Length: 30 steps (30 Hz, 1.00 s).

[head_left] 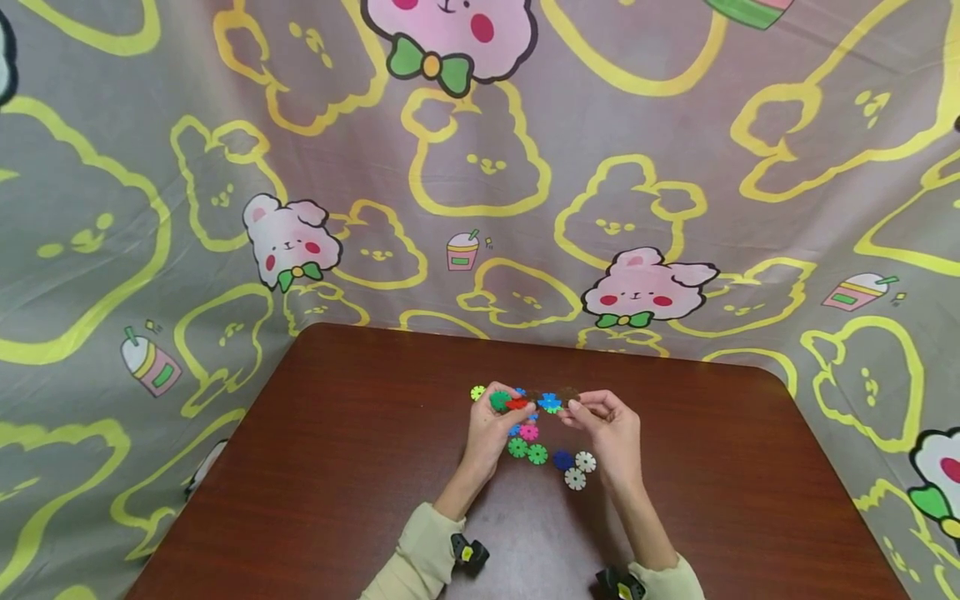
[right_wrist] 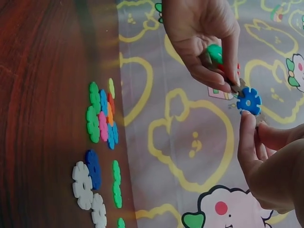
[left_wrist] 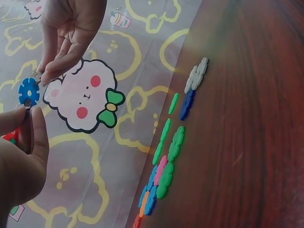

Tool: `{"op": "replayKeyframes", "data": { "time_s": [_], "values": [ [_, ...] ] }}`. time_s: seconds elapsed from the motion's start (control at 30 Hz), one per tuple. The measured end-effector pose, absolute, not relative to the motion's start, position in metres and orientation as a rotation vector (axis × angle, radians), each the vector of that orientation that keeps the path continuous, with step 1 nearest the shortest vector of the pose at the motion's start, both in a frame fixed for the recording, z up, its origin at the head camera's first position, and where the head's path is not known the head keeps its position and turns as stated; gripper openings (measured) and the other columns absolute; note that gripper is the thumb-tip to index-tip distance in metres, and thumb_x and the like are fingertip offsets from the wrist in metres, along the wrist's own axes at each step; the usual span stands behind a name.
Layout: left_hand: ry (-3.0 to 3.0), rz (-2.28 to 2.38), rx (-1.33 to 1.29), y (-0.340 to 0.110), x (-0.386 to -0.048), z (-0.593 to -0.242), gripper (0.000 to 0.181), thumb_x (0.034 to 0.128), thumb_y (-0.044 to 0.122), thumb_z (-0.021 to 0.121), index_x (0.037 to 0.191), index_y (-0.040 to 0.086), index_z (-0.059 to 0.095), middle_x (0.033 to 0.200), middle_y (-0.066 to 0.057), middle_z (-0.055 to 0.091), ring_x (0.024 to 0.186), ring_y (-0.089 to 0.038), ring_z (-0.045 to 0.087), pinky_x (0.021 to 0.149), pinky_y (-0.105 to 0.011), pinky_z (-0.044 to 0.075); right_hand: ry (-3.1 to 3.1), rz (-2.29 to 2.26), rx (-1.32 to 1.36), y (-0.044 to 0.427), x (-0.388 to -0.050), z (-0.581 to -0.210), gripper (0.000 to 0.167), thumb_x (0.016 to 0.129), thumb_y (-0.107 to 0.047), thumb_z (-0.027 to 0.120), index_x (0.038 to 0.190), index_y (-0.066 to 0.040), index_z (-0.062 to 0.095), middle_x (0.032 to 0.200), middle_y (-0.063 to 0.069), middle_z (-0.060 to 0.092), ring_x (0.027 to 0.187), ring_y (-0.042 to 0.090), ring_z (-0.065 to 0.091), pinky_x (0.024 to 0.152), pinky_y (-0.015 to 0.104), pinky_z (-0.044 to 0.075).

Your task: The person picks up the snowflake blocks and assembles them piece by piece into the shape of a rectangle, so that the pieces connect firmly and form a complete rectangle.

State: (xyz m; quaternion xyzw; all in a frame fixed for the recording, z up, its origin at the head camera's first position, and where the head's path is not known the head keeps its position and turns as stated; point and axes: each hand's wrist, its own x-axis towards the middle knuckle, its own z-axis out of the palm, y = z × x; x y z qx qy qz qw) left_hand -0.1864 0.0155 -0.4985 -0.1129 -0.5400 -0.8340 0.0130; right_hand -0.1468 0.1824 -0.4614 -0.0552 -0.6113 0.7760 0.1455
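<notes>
In the head view both hands are raised over the table, holding a short joined row of interlocking snowflake discs between them. My left hand (head_left: 489,433) pinches its left part, where a green disc (head_left: 499,401) and a red disc (head_left: 517,403) show. A blue disc (head_left: 550,402) is exposed between the hands, a brown disc edge (right_wrist: 235,87) beside it at the left fingertips. My right hand (head_left: 613,432) pinches another brown disc (head_left: 570,394) at the row's right end, touching the blue one. Fingers partly hide how the discs slot together.
Loose discs lie on the brown table (head_left: 360,467) beneath the hands: green (head_left: 537,454), pink (head_left: 528,432), dark blue (head_left: 562,460), white (head_left: 575,479) and a yellow-green one (head_left: 477,392). An orange disc (right_wrist: 110,114) lies among them. A patterned cloth (head_left: 517,192) hangs behind the table.
</notes>
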Motion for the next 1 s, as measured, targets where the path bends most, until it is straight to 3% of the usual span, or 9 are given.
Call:
{"op": "replayKeyframes", "data": {
  "time_s": [0.33, 0.5, 0.63, 0.8, 1.0],
  "values": [
    [-1.700, -2.626, -0.319, 0.014, -0.185, -0.499, 0.018, 0.0881, -0.014, 0.070, 0.098, -0.009, 0.056, 0.080, -0.013, 0.073, 0.071, -0.018, 0.075, 0.068, -0.030, 0.061, -1.772, 2.137, -0.165, 0.175, -0.147, -0.467, 0.007, 0.091, 0.016, 0.068, 0.091, 0.011, 0.063, 0.075, 0.021, 0.072, 0.062, 0.020, 0.074, 0.062, 0.032, 0.061],
    [-1.758, -2.633, -0.352, 0.013, -0.185, -0.498, 0.020, 0.0878, -0.014, 0.071, 0.099, -0.011, 0.055, 0.081, -0.018, 0.074, 0.072, -0.016, 0.075, 0.070, -0.033, 0.062, -1.763, 2.150, -0.180, 0.174, -0.147, -0.466, 0.008, 0.091, 0.014, 0.070, 0.090, 0.009, 0.063, 0.072, 0.015, 0.072, 0.062, 0.024, 0.074, 0.061, 0.032, 0.061],
    [-1.802, -2.647, -0.354, 0.010, -0.187, -0.496, 0.030, 0.0885, -0.010, 0.072, 0.111, -0.017, 0.053, 0.081, -0.012, 0.074, 0.071, -0.014, 0.075, 0.070, -0.031, 0.061, -1.842, 2.162, -0.175, 0.178, -0.145, -0.462, 0.010, 0.092, 0.013, 0.069, 0.098, 0.013, 0.061, 0.073, 0.013, 0.072, 0.064, 0.024, 0.074, 0.064, 0.033, 0.062],
    [-1.743, -2.672, -0.307, 0.010, -0.188, -0.495, 0.046, 0.0883, -0.009, 0.072, 0.127, -0.013, 0.048, 0.082, -0.006, 0.073, 0.068, -0.014, 0.074, 0.068, -0.030, 0.061, -1.988, 2.190, -0.125, 0.187, -0.145, -0.459, 0.028, 0.096, 0.011, 0.064, 0.123, 0.013, 0.059, 0.080, 0.015, 0.074, 0.068, 0.023, 0.075, 0.067, 0.036, 0.062],
    [-1.563, -2.703, -0.133, 0.014, -0.189, -0.498, 0.039, 0.0866, -0.012, 0.072, 0.118, -0.004, 0.049, 0.081, -0.003, 0.072, 0.065, -0.013, 0.071, 0.067, -0.030, 0.061, -2.076, 2.201, -0.051, 0.187, -0.146, -0.461, 0.022, 0.099, 0.006, 0.062, 0.116, 0.019, 0.060, 0.086, 0.027, 0.073, 0.069, 0.019, 0.074, 0.066, 0.035, 0.062]
  ]
}}
